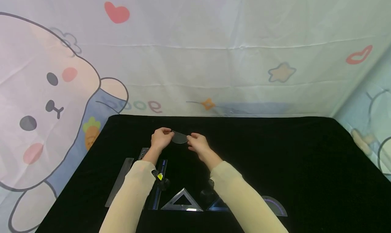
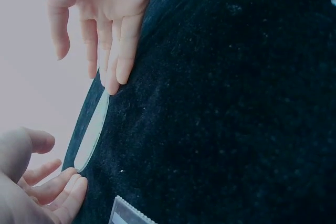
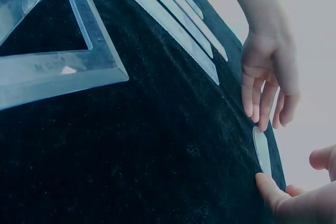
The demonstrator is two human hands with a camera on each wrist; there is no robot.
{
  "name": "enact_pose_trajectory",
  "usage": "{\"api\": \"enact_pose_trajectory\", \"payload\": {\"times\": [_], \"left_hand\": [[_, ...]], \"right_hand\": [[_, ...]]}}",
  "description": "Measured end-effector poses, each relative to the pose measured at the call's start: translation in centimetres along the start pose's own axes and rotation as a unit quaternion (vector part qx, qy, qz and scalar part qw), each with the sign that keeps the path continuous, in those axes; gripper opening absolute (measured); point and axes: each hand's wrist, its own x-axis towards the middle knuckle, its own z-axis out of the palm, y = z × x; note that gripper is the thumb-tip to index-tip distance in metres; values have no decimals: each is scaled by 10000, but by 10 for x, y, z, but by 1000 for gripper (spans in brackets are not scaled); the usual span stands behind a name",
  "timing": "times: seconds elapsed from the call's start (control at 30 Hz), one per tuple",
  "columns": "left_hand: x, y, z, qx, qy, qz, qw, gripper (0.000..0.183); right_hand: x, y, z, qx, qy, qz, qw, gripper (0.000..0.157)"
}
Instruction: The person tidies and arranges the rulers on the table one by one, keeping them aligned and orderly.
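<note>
A clear half-round protractor (image 1: 179,138) lies near the far edge of the black cloth, its curved side toward me. My left hand (image 1: 162,138) is at its left end; in the left wrist view the fingertips (image 2: 76,182) touch that end, with the thumb standing apart. At the opposite end is my right hand (image 1: 199,145), its fairly straight fingers (image 2: 123,61) reaching the plate's tip. Neither thumb closes over the plate. From the right wrist, the same protractor (image 3: 261,148) shows as a thin pale sliver between both hands.
On the left lie a plain ruler (image 1: 119,182), a ruler with holes (image 1: 143,153) and a blue-striped ruler (image 1: 157,195), partly under my left sleeve. Nearer me are a clear set square (image 1: 193,206), a blue-edged set square (image 1: 218,208) and another protractor (image 1: 276,206). A printed curtain (image 1: 201,73) hangs behind.
</note>
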Motion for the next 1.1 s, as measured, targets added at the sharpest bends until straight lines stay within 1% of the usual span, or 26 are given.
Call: {"api": "enact_pose_trajectory", "payload": {"times": [0.23,0.37,0.5,0.6,0.67,0.9,1.0,1.1], "left_hand": [[0,2,0,-226,141,-207,9994,32],[1,2,0,-397,211,-334,9984,33],[2,1,0,-703,231,-425,9964,36],[2,0,0,-983,220,-484,9937,36],[2,0,1,-1084,225,-499,9926,35],[-1,-2,-4,-1178,220,-383,9921,32],[-5,-2,-9,-1282,116,-284,9913,32],[-8,-2,-13,-1340,-57,-182,9908,30]], "right_hand": [[1,1,-3,363,-137,84,9992,51],[-1,0,-4,482,-218,112,9985,51],[-2,-1,-4,572,-277,48,9980,51],[-2,-1,-2,624,-272,10,9977,52],[-3,-1,-2,613,-253,-15,9978,51],[-4,-4,-3,594,-251,130,9978,48],[-5,-4,-6,505,-305,167,9981,45],[-7,-5,-10,297,-336,199,9988,42]]}}
